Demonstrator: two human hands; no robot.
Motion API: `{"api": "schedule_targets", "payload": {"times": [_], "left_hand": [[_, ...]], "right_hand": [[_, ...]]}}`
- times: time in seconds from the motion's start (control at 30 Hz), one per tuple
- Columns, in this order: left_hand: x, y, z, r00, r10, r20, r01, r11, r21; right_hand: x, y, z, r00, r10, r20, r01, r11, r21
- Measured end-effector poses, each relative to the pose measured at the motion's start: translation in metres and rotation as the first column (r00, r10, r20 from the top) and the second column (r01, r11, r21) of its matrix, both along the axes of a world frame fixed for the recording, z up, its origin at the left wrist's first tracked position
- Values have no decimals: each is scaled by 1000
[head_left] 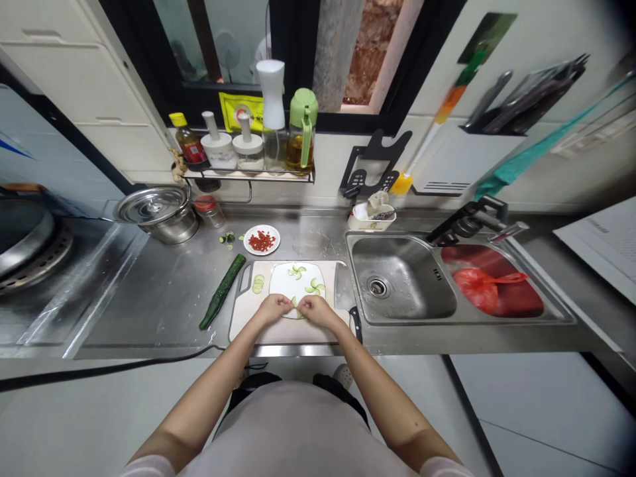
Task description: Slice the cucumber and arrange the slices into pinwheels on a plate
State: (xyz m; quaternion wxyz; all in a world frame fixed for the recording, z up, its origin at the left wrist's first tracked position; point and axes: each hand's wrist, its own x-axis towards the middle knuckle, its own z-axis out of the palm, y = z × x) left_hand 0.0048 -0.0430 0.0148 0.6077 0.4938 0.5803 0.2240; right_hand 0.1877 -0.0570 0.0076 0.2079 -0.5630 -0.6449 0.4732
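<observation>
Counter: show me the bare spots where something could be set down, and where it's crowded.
Bare steel lies left of the cucumber, toward the pot, and between the small plate and the sink. The cutting board is crowded: both hands, left and right, work slices at the white plate.

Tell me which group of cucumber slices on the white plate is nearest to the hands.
The slices at the plate's near edge, between the left hand and right hand. The fan at the far side and the group at the right lie farther away.
</observation>
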Motion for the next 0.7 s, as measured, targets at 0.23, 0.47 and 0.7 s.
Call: {"api": "schedule_targets", "payload": {"times": [0.23, 0.47, 0.7], "left_hand": [[7, 6, -3, 935, -96, -342, 118, 992, 45], [18, 5, 1, 823, -106, -558, 221, 965, 142], [17, 0, 12, 710, -175, -682, 426, 878, 218]], "right_hand": [[-10, -3, 13, 933, 50, 357, -78, 995, 64], [-17, -8, 20, 830, 48, 556, -116, 989, 88], [-17, -9, 19, 843, 29, 536, -93, 991, 92]]}}
